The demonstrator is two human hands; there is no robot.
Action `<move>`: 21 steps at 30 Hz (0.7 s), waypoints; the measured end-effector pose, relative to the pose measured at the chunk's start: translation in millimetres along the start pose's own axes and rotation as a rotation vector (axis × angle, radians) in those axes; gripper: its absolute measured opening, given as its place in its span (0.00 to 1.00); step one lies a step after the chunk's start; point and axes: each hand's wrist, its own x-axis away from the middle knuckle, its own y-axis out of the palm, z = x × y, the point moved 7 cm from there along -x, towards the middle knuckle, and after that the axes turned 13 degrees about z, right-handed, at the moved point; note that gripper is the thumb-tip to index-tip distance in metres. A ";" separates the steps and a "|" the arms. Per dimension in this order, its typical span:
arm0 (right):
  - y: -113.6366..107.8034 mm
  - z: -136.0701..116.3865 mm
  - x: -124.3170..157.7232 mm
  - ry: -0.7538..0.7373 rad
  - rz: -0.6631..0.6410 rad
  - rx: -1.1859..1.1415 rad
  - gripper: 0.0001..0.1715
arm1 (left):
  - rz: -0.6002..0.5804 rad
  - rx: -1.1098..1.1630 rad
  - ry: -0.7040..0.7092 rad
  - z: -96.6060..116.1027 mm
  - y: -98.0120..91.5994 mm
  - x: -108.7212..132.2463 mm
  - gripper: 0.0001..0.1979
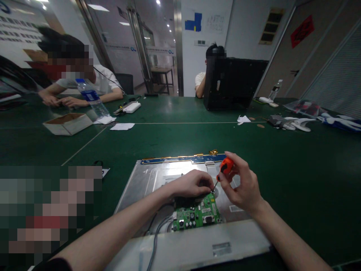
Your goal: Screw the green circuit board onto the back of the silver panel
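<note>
An orange and black screwdriver (226, 165) is held in my right hand (244, 188), its thin shaft slanting down to the left. The tip meets the upper corner of a green circuit board (194, 216), at what looks like a small screw. My left hand (194, 183) rests just left of the tip with its fingers curled together; anything pinched in them is hidden. Under the board lies a silvery metal panel (149, 180) with a blue strip board (175, 160) along its far edge. Grey cables (156, 241) run from the board toward me.
A cardboard tray (67, 124), water bottle (93, 98) and paper (122, 127) lie at the left on the green table (296, 180). One person sits there; another is behind a black monitor housing (234, 84). Tools and plastic parts (296, 123) lie at the right.
</note>
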 end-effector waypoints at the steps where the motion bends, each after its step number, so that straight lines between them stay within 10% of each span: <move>1: -0.1 -0.5 -0.2 -0.019 0.012 0.006 0.32 | -0.008 -0.002 -0.002 -0.2 0.4 0.0 0.06; 21: -0.5 -3.0 -1.0 -0.039 0.013 -0.015 0.32 | 0.012 0.016 0.024 1.5 -0.7 0.3 0.07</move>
